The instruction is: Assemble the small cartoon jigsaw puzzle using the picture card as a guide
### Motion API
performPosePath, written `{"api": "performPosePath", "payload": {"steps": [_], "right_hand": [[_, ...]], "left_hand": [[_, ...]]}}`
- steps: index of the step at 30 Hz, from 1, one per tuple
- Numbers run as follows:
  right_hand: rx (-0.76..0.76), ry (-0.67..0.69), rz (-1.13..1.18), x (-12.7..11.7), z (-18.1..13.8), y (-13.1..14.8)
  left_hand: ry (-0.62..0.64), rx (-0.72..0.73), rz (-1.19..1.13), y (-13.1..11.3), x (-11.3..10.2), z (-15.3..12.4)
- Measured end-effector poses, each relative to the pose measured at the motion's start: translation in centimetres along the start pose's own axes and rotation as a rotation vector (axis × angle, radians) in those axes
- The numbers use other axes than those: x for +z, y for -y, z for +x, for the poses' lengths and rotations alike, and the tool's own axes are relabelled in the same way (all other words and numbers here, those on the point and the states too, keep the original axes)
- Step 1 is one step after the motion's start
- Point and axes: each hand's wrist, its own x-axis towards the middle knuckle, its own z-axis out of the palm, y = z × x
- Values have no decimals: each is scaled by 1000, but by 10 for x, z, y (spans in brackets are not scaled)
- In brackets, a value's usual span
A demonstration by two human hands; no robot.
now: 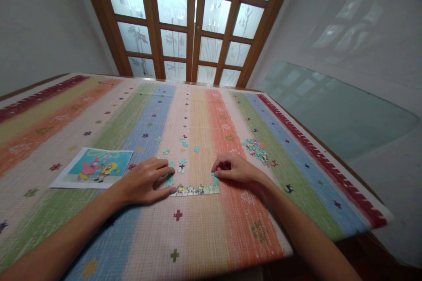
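A partly joined jigsaw puzzle (194,190) lies on the striped tablecloth, its bottom row and parts of both sides linked together. My left hand (147,181) rests flat at its left side, fingers spread, with the thumb tip at the lower left corner. At the right side, my right hand (234,167) has thumb and index finger pinched on a teal puzzle piece (215,175), which the fingertips partly cover. Several loose teal pieces (181,164) are scattered just beyond the joined part, some close to the left fingertips.
A pile of mixed puzzle pieces (256,151) sits beyond my right hand. On the left lies a printed cartoon picture (97,167) on white paper. The tablecloth (158,237) covers a table whose front edge is near me; glazed wooden doors (191,30) stand behind it.
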Motion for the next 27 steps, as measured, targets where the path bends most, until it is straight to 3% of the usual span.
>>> {"api": "performPosePath", "payload": {"steps": [7,15,22,27], "right_hand": [[24,-44,38,-1,13,0],[-93,-209,-440,18,53,27],[-82,-243,-568,32,95,38],[-47,-235,-548,33,104,38]], "left_hand": [[6,-8,-3,-1,-1,0],[-6,12,16,0,0,0],[-23,15,10,1,2,0],[-27,14,1,0,1,0]]}}
